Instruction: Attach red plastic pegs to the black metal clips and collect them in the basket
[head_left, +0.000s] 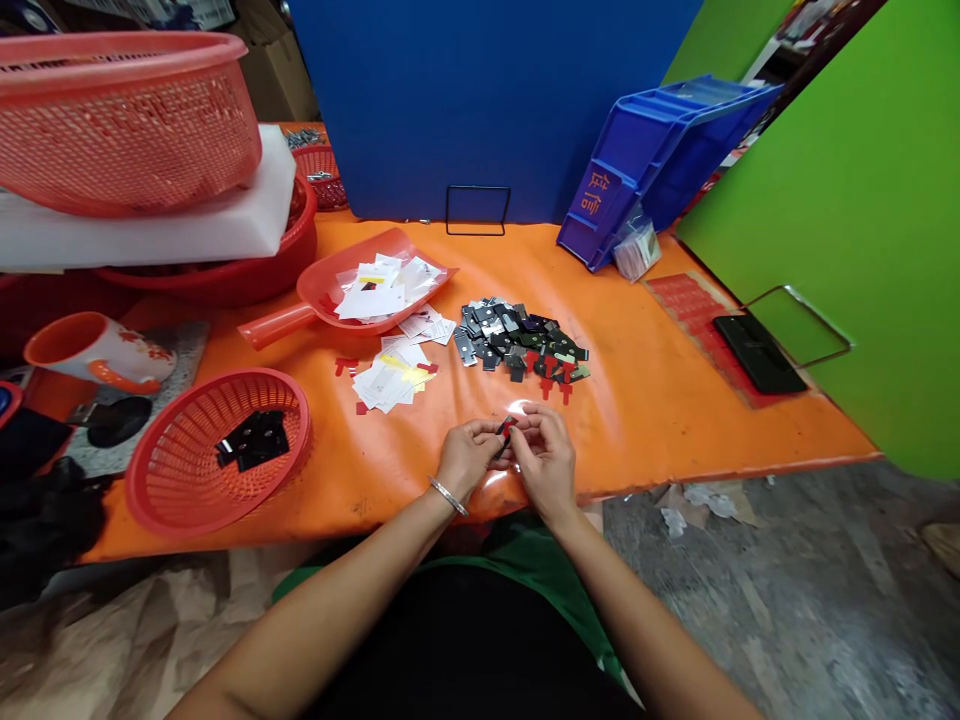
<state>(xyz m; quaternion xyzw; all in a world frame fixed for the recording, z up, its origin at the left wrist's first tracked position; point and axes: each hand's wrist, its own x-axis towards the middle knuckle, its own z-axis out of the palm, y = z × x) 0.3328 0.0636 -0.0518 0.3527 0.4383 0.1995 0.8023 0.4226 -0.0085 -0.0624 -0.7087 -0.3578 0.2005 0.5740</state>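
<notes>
At the table's front edge, my left hand (pixel 466 458) pinches a small black metal plate (pixel 502 446). My right hand (pixel 547 458) is closed on the same plate from the other side, its thumb by a small red piece (pixel 508 427) that lies against the plate. Fingers partly hide both parts. Just beyond my hands is a heap of black metal plates (pixel 499 330), with several red T-shaped pieces (pixel 547 387) along its near right side. Left of the heap lie loose white paper slips (pixel 390 385). More black plates (pixel 255 440) rest in a red plastic basket (pixel 146 460).
A red scoop (pixel 277 325) holds more paper slips. Further left are a mug (pixel 97 345) and a large red basket (pixel 135 140) on white foam (pixel 217 225). A blue bin (pixel 637 150) leans at the back right, near a black phone-like object (pixel 759 353).
</notes>
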